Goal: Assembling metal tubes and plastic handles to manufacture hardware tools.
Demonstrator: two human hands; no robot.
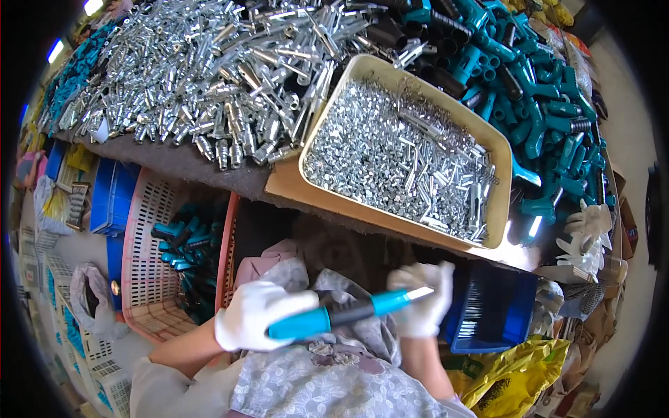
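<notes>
A table [174,161], edged with dark grey cloth, spanned the upper part of the view. A broad heap of silvery metal parts [188,70] covered its left and middle, and a heap of teal and black handles [550,104] covered its right. Between the two stood a cream tray [498,205], set at a slant, its near side resting over brown cardboard [293,187]; it held small metal pieces [369,146].

Below the table's edge, on the left, stood a pink basket [226,254] with pierced walls, holding teal and black tools [185,240]. On the lower right lay a crumpled yellow bag [519,373], just beside a blue bin [514,296]. White gloves [589,237] lay at the far right, near the teal heap. The person wore a pale, flower-patterned apron [306,380].

Both hands were gloved in white and held in front of the apron, below the tray. The left hand [254,317] was closed around the rear end of a teal and black tool [348,313]. The right hand [424,296], blurred, was raised behind the tool's far end; whether its fingers touched or gripped anything could not be told. The tool lay across the space between the hands, tilted slightly upward to the right, and ended in a narrow, pale tip [420,292].
</notes>
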